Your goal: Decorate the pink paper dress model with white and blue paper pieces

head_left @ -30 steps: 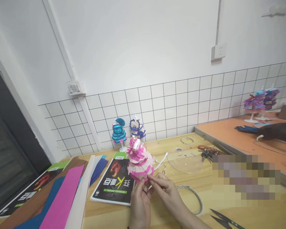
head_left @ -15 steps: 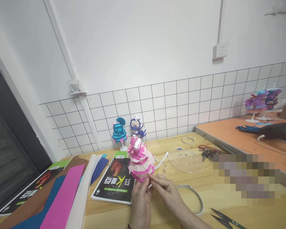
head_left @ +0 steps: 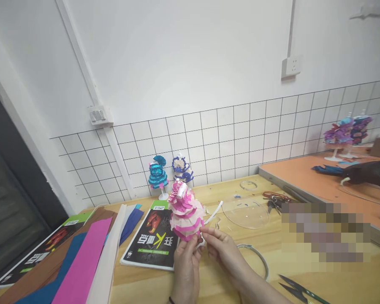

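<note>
A pink and white pleated paper dress figure [head_left: 185, 212] is held up over the wooden table [head_left: 304, 270]. My left hand [head_left: 185, 264] pinches it from below, fingers closed at the bottom of the skirt. My right hand [head_left: 223, 251] is closed on a small white piece [head_left: 201, 242] right at the skirt's lower edge, touching the left fingers. Behind stand a teal paper dress figure [head_left: 157, 175] and a blue and white paper dress figure [head_left: 181, 168] on white stands by the tiled wall.
A dark book [head_left: 153, 245] and coloured paper sheets [head_left: 82, 261] lie at left. A clear plastic disc [head_left: 245, 212], a wire ring [head_left: 256, 257], keys [head_left: 274, 202] and scissors [head_left: 299, 291] lie at right. An orange-topped table [head_left: 307, 173] holds more paper figures [head_left: 346, 133].
My right hand has slid a little up and left to the skirt's bottom edge, now closed on the small white piece. The dress figure has hardly shifted.
</note>
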Demonstrator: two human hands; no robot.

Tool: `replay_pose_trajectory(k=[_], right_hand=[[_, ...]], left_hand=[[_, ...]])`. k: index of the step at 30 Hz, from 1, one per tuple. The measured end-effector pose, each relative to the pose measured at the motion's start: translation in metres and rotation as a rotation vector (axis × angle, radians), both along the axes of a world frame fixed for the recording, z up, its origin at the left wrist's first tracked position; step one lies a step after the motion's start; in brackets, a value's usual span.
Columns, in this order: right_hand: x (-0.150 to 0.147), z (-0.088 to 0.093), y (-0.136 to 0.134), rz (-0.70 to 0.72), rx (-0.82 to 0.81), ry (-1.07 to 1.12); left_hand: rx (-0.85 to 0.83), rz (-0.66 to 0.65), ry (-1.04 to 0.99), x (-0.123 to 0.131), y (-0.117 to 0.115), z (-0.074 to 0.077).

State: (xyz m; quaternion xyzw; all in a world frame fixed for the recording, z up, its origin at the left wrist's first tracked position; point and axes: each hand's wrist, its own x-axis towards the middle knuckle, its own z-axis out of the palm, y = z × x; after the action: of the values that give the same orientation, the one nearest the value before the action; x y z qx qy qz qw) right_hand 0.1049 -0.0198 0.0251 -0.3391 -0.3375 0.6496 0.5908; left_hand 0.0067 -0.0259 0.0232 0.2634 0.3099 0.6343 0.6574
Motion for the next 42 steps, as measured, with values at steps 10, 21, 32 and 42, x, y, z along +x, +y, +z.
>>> replay_pose_trajectory(k=[10, 21, 32, 42], right_hand=[[-0.005, 0.004, 0.008, -0.061, 0.142, -0.18], [-0.002, 0.005, 0.007, 0.004, 0.09, -0.176], [0.036, 0.043, 0.002, 0.034, 0.075, -0.328], [0.109, 0.021, -0.017, 0.102, 0.122, -0.997]], left_hand=[[0.024, -0.015, 0.014, 0.0, 0.0, 0.0], [0.006, 0.025, -0.065, -0.001, 0.002, -0.005], [-0.04, 0.031, -0.06, 0.0, 0.001, -0.005], [-0.044, 0.047, -0.047, -0.002, -0.001, -0.004]])
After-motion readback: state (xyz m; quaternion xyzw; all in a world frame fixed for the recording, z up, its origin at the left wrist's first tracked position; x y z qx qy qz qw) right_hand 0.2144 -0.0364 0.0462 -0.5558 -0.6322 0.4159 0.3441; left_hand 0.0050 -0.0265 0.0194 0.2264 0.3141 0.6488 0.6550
